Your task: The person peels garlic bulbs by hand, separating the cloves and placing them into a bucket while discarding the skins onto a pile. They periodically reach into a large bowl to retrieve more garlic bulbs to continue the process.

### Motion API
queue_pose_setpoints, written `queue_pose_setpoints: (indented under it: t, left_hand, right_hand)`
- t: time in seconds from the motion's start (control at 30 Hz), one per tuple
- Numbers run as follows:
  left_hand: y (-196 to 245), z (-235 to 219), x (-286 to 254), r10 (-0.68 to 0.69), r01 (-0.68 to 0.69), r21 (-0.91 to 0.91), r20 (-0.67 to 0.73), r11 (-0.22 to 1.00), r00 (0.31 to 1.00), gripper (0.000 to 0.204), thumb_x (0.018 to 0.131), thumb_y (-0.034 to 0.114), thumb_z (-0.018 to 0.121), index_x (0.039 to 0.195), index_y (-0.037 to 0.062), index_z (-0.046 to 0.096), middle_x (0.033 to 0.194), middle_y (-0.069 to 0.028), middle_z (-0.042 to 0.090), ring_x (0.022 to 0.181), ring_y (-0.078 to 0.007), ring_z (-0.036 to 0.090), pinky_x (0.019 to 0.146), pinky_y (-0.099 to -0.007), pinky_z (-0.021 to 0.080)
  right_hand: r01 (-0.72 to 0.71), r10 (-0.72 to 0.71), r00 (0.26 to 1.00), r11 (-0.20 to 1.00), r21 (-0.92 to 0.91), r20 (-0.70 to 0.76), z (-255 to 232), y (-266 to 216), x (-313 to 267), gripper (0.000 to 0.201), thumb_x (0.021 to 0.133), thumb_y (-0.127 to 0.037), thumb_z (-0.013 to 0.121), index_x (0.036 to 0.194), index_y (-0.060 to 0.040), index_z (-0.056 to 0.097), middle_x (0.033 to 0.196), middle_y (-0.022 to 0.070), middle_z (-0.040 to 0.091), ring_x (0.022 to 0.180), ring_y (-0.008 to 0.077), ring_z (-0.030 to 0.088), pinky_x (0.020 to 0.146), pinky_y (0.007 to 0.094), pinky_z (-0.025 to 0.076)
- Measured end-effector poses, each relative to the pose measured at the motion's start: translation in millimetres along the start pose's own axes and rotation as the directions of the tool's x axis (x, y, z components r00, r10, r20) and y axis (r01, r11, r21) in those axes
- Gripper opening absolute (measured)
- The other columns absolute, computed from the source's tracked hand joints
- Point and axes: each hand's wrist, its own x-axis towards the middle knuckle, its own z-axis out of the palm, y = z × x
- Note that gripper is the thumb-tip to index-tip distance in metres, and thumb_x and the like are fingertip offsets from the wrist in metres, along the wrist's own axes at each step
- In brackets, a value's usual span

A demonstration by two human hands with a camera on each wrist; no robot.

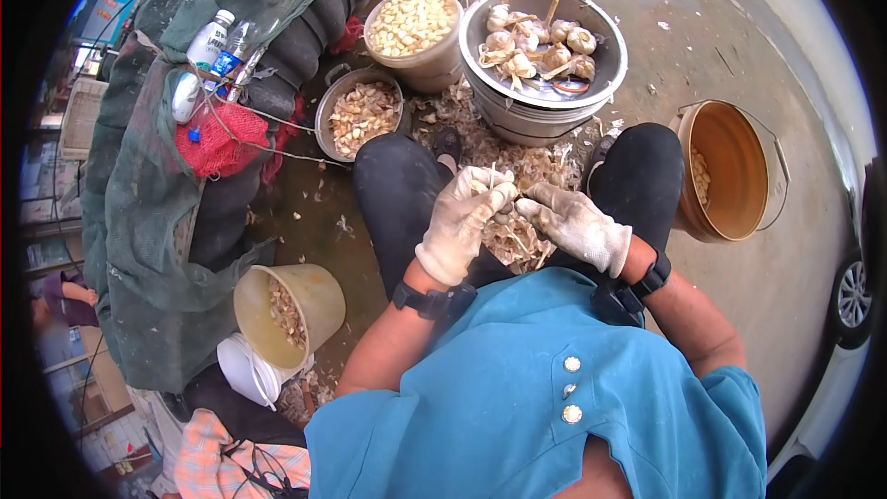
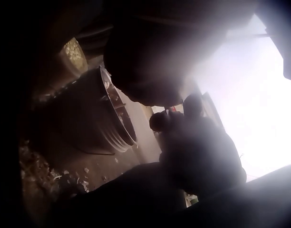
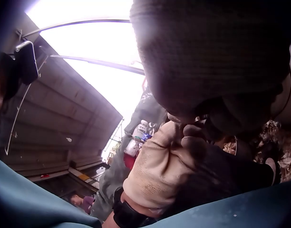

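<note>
Teal shirt [image 1: 527, 360] fills the foreground. Between the knees [image 1: 383, 171], the left hand [image 1: 464, 224] pinches pale garlic [image 1: 479, 187]; the right hand [image 1: 579, 227] adjoins it, grip indeterminable. Garlic bulbs [image 1: 522, 42] occupy the metal basin [image 1: 617, 74] ahead.

An outdoor yard or roadside work spot: a parked car [image 1: 848, 300], hard grey ground [image 1: 707, 74], buckets [image 1: 323, 300] and scattered garlic skins [image 1: 554, 164] show it.

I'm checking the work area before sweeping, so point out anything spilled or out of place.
Garlic skins lie strewn on the ground between the legs, outside any container. They look spilled, though they may simply be dropped peelings. A stray pale bit also lies right of the metal basin, apart from the rest.
</note>
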Motion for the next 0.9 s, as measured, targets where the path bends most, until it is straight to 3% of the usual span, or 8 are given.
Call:
queue_pose_setpoints:
  t: [0.07, 0.2, 0.37, 0.5, 0.57, 0.67, 0.8, 0.9]
  left_hand:
    - [-2.7, -1.0, 0.0, 0.058, -0.055, 0.198, -0.008, 0.979, 0.998, 0.011, 0.095, 0.01, 0.06, 0.102, 0.0022, 0.059, 0.092, -0.0027, 0.061, 0.081, -0.0092, 0.057, 0.072, -0.0223, 0.046]
    - [-2.1, -0.3, -2.5, 0.107, -0.107, 0.29, 0.015, 0.951, 0.994, 0.013, 0.095, 0.012, 0.061, 0.103, 0.0014, 0.059, 0.089, -0.0026, 0.062, 0.08, -0.0093, 0.058, 0.072, -0.022, 0.046]
    - [-2.1, 4.0, -2.9, 0.045, -0.047, 0.017, 0.08, 0.999, 0.996, 0.016, 0.096, 0.012, 0.058, 0.106, -0.0001, 0.059, 0.087, -0.0034, 0.063, 0.076, -0.0115, 0.06, 0.07, -0.0228, 0.047]
    - [-1.0, 2.1, 1.7, -0.042, 0.041, 0.023, 0.019, 0.999, 0.999, 0.015, 0.096, 0.011, 0.056, 0.106, -0.0005, 0.059, 0.09, -0.0048, 0.062, 0.076, -0.0131, 0.059, 0.071, -0.0238, 0.048]
    - [-6.7, -4.8, 4.7, -0.054, 0.068, -0.232, 0.066, 0.97, 0.996, 0.013, 0.096, 0.009, 0.054, 0.105, -0.0002, 0.058, 0.094, -0.0066, 0.062, 0.076, -0.014, 0.058, 0.073, -0.0241, 0.048]
    - [-0.2, 0.3, 1.9, -0.092, 0.104, -0.241, 0.061, 0.965, 0.994, 0.011, 0.097, 0.008, 0.052, 0.103, 0.0006, 0.058, 0.096, -0.0074, 0.061, 0.078, -0.0142, 0.057, 0.074, -0.0238, 0.048]
    - [-3.1, 1.2, 3.7, -0.101, 0.101, -0.268, 0.013, 0.958, 0.995, 0.01, 0.097, 0.008, 0.052, 0.101, 0.0009, 0.058, 0.092, -0.0069, 0.061, 0.076, -0.0147, 0.057, 0.074, -0.0239, 0.048]
    - [-4.1, 0.4, 4.0, -0.102, 0.098, -0.202, -0.009, 0.974, 0.995, 0.011, 0.097, 0.01, 0.054, 0.101, 0.0007, 0.058, 0.088, -0.0057, 0.061, 0.074, -0.0132, 0.056, 0.072, -0.0221, 0.047]
  right_hand:
    - [-0.045, 0.045, 0.999, 0.999, 0.003, 0.016, 1.0, 2.0, 0.0, 0.039, 0.1, -0.034, 0.052, 0.119, -0.0005, 0.059, 0.107, 0.0203, 0.064, 0.102, 0.0332, 0.062, 0.087, 0.0385, 0.048]
    - [-0.047, 0.047, 0.999, 0.999, 0.005, 0.012, 1.7, 2.8, -3.2, 0.038, 0.1, -0.032, 0.052, 0.119, -0.0009, 0.059, 0.108, 0.02, 0.064, 0.101, 0.0327, 0.063, 0.087, 0.0381, 0.048]
    - [0.076, -0.074, 0.997, 0.991, 0.11, -0.022, 10.3, 18.4, -1.8, 0.03, 0.1, -0.02, 0.048, 0.12, -0.0011, 0.059, 0.109, 0.0188, 0.065, 0.1, 0.0316, 0.064, 0.087, 0.0388, 0.049]
    - [0.036, -0.032, 0.999, 0.984, 0.173, -0.029, 12.6, 24.9, 1.5, 0.03, 0.099, -0.018, 0.046, 0.12, -0.001, 0.059, 0.103, 0.0161, 0.066, 0.091, 0.0253, 0.064, 0.082, 0.0361, 0.05]
    - [0.028, -0.031, 0.999, 0.965, 0.26, 0.009, 13.6, 31.6, 5.6, 0.033, 0.099, -0.022, 0.046, 0.122, -0.0013, 0.058, 0.098, 0.0129, 0.065, 0.082, 0.0184, 0.06, 0.078, 0.0323, 0.05]
    - [-0.046, 0.038, 0.999, 0.965, 0.258, 0.035, 10.8, 27.5, 2.7, 0.035, 0.098, -0.023, 0.046, 0.124, -0.0017, 0.057, 0.093, 0.0102, 0.063, 0.078, 0.015, 0.055, 0.075, 0.0294, 0.049]
    - [0.116, -0.112, 0.993, 0.97, 0.212, -0.034, 11.1, 33.9, 1.6, 0.035, 0.097, -0.02, 0.046, 0.124, -0.0014, 0.056, 0.098, 0.0124, 0.064, 0.084, 0.0205, 0.061, 0.08, 0.0337, 0.049]
    - [0.096, -0.082, 0.994, 0.967, 0.235, -0.069, 11.3, 33.2, 0.8, 0.03, 0.097, -0.018, 0.047, 0.121, -0.0013, 0.056, 0.102, 0.0163, 0.065, 0.093, 0.0279, 0.064, 0.084, 0.0367, 0.049]
